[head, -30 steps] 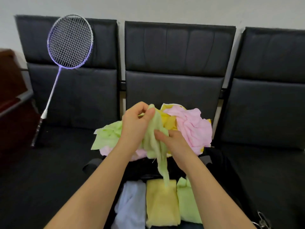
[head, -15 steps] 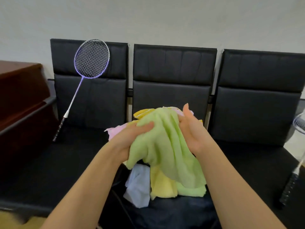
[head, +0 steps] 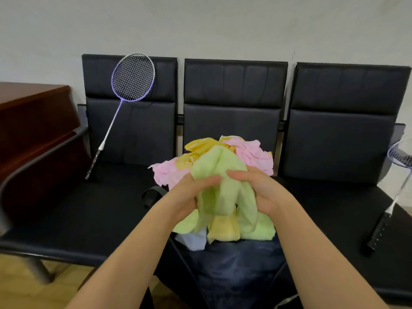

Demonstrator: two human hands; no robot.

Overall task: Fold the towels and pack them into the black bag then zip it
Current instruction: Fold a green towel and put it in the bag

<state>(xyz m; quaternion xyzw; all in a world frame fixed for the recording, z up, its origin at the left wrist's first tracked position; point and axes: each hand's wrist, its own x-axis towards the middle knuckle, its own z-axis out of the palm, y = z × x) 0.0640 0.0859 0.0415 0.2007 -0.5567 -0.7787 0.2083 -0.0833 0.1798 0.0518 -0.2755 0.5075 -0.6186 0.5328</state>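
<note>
With bare black seat to either side and the towel heap [head: 254,152] just behind, the left hand [head: 189,197] and right hand [head: 260,192] each held a grip pinching the green towel [head: 223,186], bunched between them above the black bag [head: 234,264].

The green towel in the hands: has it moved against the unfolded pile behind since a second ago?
Yes. The green towel, then a thin strand beside the pink towel in the pile, is now bunched wider between both hands, covering more of the pile's front.
</note>
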